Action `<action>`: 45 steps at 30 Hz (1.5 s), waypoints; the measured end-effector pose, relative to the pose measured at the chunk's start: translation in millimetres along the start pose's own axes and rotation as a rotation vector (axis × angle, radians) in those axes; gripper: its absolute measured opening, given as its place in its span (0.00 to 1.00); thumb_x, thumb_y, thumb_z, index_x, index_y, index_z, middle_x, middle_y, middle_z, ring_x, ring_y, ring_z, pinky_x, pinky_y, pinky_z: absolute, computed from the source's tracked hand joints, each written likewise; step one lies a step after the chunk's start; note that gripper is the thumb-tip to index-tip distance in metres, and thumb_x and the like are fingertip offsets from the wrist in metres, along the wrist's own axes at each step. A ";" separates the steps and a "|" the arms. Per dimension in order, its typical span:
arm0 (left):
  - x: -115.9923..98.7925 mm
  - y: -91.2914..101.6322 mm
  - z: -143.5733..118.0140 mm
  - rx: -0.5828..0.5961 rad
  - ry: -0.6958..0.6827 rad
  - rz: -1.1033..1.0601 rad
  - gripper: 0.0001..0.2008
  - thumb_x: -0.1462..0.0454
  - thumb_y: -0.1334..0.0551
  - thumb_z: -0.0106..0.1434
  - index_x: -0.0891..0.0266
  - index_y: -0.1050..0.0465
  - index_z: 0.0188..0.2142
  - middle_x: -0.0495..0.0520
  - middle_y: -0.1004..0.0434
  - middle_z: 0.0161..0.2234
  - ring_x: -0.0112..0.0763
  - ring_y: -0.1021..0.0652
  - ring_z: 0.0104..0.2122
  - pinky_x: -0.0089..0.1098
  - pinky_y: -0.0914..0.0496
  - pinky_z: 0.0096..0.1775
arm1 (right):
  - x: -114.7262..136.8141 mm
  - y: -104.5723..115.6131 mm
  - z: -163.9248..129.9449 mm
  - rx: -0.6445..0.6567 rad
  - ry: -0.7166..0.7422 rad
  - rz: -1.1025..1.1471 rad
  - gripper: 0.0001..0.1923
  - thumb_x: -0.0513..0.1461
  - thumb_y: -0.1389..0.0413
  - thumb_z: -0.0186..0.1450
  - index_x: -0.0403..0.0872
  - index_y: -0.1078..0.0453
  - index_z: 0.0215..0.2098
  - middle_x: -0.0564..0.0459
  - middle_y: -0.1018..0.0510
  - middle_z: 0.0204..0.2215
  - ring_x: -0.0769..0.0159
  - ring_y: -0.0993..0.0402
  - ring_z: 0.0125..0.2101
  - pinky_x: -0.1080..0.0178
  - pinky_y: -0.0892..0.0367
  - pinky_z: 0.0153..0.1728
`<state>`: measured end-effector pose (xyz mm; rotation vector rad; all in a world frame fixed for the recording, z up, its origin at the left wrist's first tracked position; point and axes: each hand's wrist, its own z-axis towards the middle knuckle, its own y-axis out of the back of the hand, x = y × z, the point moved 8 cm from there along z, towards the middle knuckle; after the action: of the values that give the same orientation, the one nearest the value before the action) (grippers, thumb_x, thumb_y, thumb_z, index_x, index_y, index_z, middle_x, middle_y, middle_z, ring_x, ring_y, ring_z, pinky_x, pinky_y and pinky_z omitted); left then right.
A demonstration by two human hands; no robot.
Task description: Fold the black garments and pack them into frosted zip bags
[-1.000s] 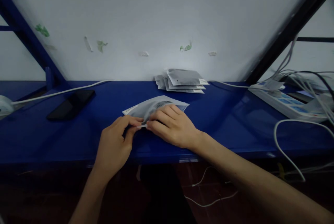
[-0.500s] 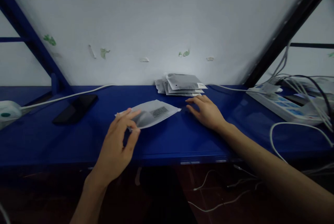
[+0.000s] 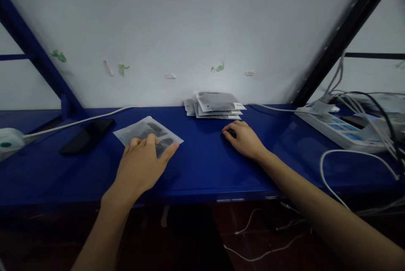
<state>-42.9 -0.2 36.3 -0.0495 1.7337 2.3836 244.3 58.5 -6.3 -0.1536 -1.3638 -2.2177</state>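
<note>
since half a second back the left hand [image 3: 144,159] slid the grey pouch [image 3: 147,132] leftward and now presses it flat on the blue bench [image 3: 202,165], right hand [image 3: 245,138] resting empty well apart below the pouch stack [image 3: 215,105], so next probably means grabbing another.

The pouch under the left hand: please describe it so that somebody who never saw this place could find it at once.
Look at the long blue bench against the white wall. Near its left part, beside the black phone, one flat grey pouch lies alone under the fingers of the left hand. The other pouches sit in a stack at the wall, untouched; this one is single.
</note>
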 end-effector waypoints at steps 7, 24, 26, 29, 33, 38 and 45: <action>8.0 -39.0 91.7 0.253 0.086 0.137 0.41 0.36 0.60 0.64 0.57 0.30 0.59 0.69 0.37 0.63 0.72 0.41 0.62 0.69 0.47 0.55 | 0.6 -3.2 -0.3 0.027 0.012 -0.001 0.10 0.40 0.48 0.67 0.47 0.25 0.38 0.47 0.23 0.37 0.57 0.31 0.42 0.55 0.35 0.45; 46.9 -73.7 166.4 0.041 0.002 0.082 0.31 0.48 0.56 0.69 0.62 0.37 0.64 0.65 0.39 0.66 0.61 0.40 0.64 0.61 0.47 0.60 | 11.0 -1.6 -0.2 -0.004 0.019 -0.041 0.07 0.39 0.48 0.68 0.47 0.27 0.37 0.49 0.26 0.34 0.60 0.31 0.39 0.56 0.34 0.43; 39.1 -68.0 164.6 -0.011 -0.045 0.062 0.27 0.54 0.53 0.69 0.65 0.34 0.60 0.67 0.33 0.61 0.57 0.37 0.62 0.57 0.48 0.62 | 10.2 -1.1 1.7 0.005 0.001 -0.065 0.07 0.39 0.47 0.67 0.47 0.27 0.36 0.49 0.26 0.34 0.59 0.31 0.39 0.57 0.34 0.43; 18.1 -51.7 157.0 -0.118 -0.126 0.018 0.22 0.59 0.50 0.67 0.66 0.29 0.54 0.66 0.27 0.54 0.52 0.32 0.57 0.50 0.41 0.60 | 9.7 -2.8 13.5 0.056 -0.012 -0.126 0.07 0.41 0.46 0.67 0.47 0.28 0.36 0.49 0.24 0.35 0.59 0.30 0.39 0.58 0.35 0.41; -21.9 -37.9 138.5 -0.132 -0.313 -0.055 0.16 0.60 0.50 0.68 0.61 0.26 0.45 0.60 0.24 0.48 0.45 0.28 0.51 0.43 0.35 0.55 | 5.6 -14.1 38.2 0.168 -0.038 -0.232 0.09 0.42 0.49 0.68 0.47 0.29 0.37 0.47 0.22 0.35 0.60 0.27 0.35 0.61 0.38 0.33; -55.0 -61.2 116.0 0.215 -0.514 -0.064 0.17 0.56 0.47 0.67 0.60 0.26 0.48 0.59 0.25 0.48 0.44 0.26 0.48 0.42 0.32 0.50 | -9.3 -22.6 49.6 0.142 -0.147 -0.193 0.09 0.43 0.50 0.69 0.48 0.30 0.39 0.48 0.21 0.37 0.61 0.26 0.34 0.62 0.40 0.30; -54.9 -66.6 114.0 0.271 -0.502 -0.022 0.20 0.55 0.47 0.67 0.61 0.27 0.51 0.60 0.26 0.50 0.44 0.26 0.49 0.41 0.32 0.51 | -16.2 -21.9 41.8 0.170 -0.117 -0.068 0.07 0.41 0.46 0.66 0.48 0.29 0.38 0.52 0.22 0.29 0.65 0.29 0.28 0.63 0.40 0.30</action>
<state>32.4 119.9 17.3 0.5169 1.7577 1.9000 240.2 108.2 -9.3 -0.1799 -1.6367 -2.1641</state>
